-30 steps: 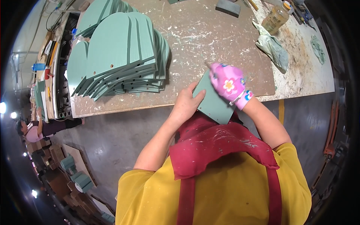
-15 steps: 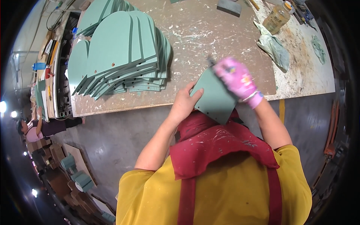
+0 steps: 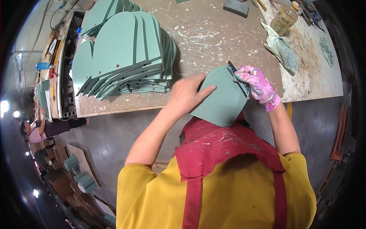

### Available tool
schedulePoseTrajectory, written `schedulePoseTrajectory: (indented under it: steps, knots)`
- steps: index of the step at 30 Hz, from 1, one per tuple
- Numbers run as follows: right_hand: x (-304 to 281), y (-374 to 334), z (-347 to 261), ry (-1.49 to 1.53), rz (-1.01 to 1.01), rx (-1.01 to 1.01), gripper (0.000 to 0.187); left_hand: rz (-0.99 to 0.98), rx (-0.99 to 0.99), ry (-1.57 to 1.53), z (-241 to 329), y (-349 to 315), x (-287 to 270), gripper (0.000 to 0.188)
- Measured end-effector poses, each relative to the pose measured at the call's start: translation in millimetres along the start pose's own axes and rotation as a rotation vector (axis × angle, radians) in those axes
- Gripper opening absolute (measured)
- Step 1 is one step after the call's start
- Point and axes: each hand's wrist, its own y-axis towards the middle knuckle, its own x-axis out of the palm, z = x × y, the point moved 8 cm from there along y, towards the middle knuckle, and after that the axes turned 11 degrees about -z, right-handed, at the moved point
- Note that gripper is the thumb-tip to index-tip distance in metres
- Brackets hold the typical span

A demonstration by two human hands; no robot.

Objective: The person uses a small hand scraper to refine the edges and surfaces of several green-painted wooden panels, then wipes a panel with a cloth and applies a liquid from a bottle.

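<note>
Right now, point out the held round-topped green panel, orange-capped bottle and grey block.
Round-topped green panel point(image 3: 223, 100), head view: middle of its face.
Orange-capped bottle point(image 3: 283, 20), head view: middle of its body.
Grey block point(image 3: 235, 6), head view: its top face.

A pink-gloved right hand point(image 3: 261, 86) hides part of a dark tool point(image 3: 242, 87); at upper left, the frame's top edge crops rear green panels point(image 3: 100, 14), while a distant person point(image 3: 37, 134), far left, appears too small for detail.

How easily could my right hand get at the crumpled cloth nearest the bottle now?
Probably yes: the gloved right hand looks near the crumpled cloth with nothing standing between them, though it would likely have to put down the dark tool it holds at the edge of the green panel.
</note>
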Motion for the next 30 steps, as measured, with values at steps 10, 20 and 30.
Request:
schedulePoseTrajectory:
  steps: [10, 20, 30]
  knots:
    - [-2, 5, 2, -0.008, 0.023, -0.052, 0.014, 0.063, 0.021, 0.133, -43, -20, -13, 0.016]
    - [-34, -18, 23, 0.232, 0.186, -0.168, 0.011, 0.172, -0.383, -1.501, -30, -35, 84, 0.042]
    - [4, -87, 59, 0.143, 0.014, 0.011, 0.016, -0.246, 0.327, -0.169, 4, 134, 55, 0.04]
